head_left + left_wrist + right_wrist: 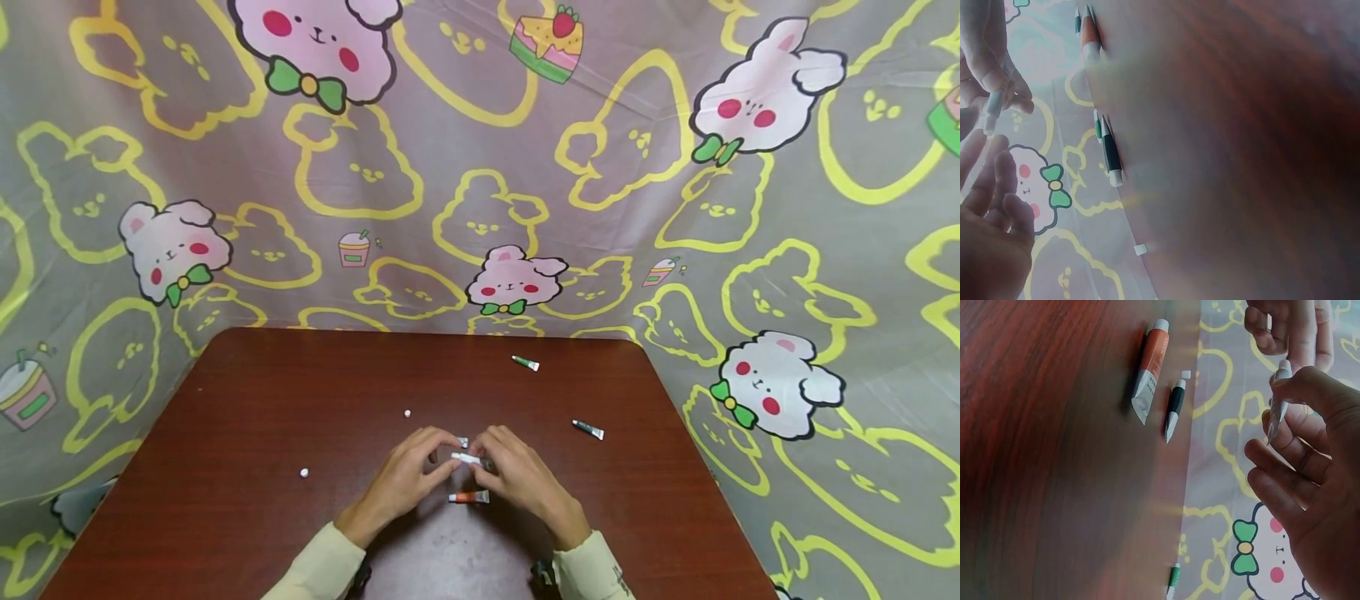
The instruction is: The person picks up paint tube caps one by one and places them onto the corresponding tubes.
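My right hand (517, 471) pinches a small white paint tube (467, 458) between thumb and fingers, its narrow end toward the left hand. My left hand (408, 471) is held close to that end, fingers spread loosely; in the left wrist view its fingertips (999, 145) are right by the tip. An orange paint tube (468, 497) lies on the table just below the hands. Beyond them lies a dark paint tube (1175, 406), mostly hidden by the hands in the head view.
Two small white caps (303, 472) (407, 413) lie left of the hands on the brown table (247, 392). Toward the right are another dark tube (587, 429) and, farther back, a green tube (525, 362). A patterned cloth (420, 208) hangs around the table.
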{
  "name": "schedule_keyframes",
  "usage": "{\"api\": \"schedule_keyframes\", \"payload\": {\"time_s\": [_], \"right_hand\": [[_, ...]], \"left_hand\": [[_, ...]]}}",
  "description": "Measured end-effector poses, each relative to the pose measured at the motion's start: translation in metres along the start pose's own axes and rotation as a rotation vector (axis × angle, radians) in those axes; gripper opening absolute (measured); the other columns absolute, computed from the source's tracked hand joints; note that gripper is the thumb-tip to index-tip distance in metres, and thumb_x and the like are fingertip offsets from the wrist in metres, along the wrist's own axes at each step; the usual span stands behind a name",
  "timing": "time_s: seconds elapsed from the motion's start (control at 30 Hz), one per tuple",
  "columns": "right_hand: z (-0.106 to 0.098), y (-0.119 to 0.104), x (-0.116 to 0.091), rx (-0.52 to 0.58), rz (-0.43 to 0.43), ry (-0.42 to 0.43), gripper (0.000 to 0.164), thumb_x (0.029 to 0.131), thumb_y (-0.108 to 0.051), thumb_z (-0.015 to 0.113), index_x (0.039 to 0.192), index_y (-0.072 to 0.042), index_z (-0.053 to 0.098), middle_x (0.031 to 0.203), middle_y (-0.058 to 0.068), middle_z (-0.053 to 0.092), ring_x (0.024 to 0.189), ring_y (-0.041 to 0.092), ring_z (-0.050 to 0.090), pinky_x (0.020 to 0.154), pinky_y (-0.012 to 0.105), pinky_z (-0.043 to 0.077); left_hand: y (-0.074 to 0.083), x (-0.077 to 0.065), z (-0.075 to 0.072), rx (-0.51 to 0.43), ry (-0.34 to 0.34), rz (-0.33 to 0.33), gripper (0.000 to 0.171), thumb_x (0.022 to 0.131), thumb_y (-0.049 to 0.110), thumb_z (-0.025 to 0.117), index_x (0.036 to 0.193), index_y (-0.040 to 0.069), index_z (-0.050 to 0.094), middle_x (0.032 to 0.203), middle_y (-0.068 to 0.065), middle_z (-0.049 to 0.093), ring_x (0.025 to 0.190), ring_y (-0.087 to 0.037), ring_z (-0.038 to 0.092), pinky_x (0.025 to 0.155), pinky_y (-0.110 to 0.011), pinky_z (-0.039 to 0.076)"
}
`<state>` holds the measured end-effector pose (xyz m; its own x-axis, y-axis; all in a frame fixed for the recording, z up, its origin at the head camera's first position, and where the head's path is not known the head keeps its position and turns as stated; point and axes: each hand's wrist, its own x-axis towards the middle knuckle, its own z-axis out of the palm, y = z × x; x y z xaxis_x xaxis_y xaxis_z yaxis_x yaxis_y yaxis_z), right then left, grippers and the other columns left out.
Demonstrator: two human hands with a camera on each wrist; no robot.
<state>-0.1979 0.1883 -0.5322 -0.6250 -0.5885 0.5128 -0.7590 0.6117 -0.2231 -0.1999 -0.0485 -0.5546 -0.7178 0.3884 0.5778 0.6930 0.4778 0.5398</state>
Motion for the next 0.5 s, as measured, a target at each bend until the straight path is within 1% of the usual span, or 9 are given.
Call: {"api": "schedule_keyframes", "payload": {"time_s": [0.07, 0.17, 0.27, 0.33, 0.5], "right_hand": [[-0.0002, -0.0002, -0.0001, 0.002, 0.002, 0.001, 0.022, 0.089, -0.011, 0.085, 0.102, -0.012, 0.068, 0.097, -0.004, 0.065, 0.094, 0.012, 0.063, 0.083, 0.028, 0.055], [-0.0003, -0.0007, 0.0001, 0.006, 0.005, -0.001, 0.022, 0.089, -0.011, 0.085, 0.103, -0.012, 0.068, 0.098, -0.005, 0.065, 0.095, 0.012, 0.063, 0.084, 0.028, 0.055], [0.0002, -0.0003, 0.0001, 0.005, -0.001, 0.002, 0.022, 0.089, -0.011, 0.085, 0.103, -0.013, 0.067, 0.097, -0.005, 0.065, 0.095, 0.012, 0.063, 0.083, 0.028, 0.055], [0.0008, 0.0003, 0.0001, 0.002, -0.008, 0.006, 0.023, 0.089, -0.01, 0.085, 0.103, -0.012, 0.067, 0.097, -0.004, 0.065, 0.094, 0.012, 0.063, 0.083, 0.029, 0.055], [0.0023, 0.0018, -0.0013, -0.005, -0.006, 0.003, 0.024, 0.088, -0.01, 0.086, 0.102, -0.012, 0.067, 0.097, -0.004, 0.064, 0.094, 0.012, 0.063, 0.082, 0.028, 0.055]], "left_hand": [[0.0003, -0.0005, -0.0003, 0.003, -0.002, -0.023, 0.022, 0.096, 0.021, 0.086, 0.115, 0.018, 0.076, 0.1, 0.006, 0.073, 0.081, -0.011, 0.061, 0.071, -0.021, 0.05], [0.0005, -0.001, -0.0007, 0.012, 0.003, -0.04, 0.015, 0.097, 0.021, 0.084, 0.11, 0.019, 0.078, 0.094, 0.009, 0.071, 0.078, -0.015, 0.063, 0.07, -0.022, 0.048], [0.0002, -0.0014, -0.0002, 0.019, 0.019, -0.025, 0.011, 0.096, 0.019, 0.084, 0.105, 0.02, 0.078, 0.09, 0.012, 0.069, 0.077, -0.017, 0.064, 0.069, -0.022, 0.048], [-0.0006, -0.0014, 0.0003, 0.019, 0.029, -0.005, 0.011, 0.095, 0.018, 0.085, 0.104, 0.02, 0.077, 0.091, 0.012, 0.071, 0.077, -0.017, 0.064, 0.069, -0.022, 0.048], [-0.0019, -0.0011, 0.0012, 0.025, 0.037, 0.031, 0.018, 0.092, 0.015, 0.088, 0.105, 0.02, 0.077, 0.095, 0.01, 0.073, 0.079, -0.012, 0.063, 0.071, -0.021, 0.051]]}}
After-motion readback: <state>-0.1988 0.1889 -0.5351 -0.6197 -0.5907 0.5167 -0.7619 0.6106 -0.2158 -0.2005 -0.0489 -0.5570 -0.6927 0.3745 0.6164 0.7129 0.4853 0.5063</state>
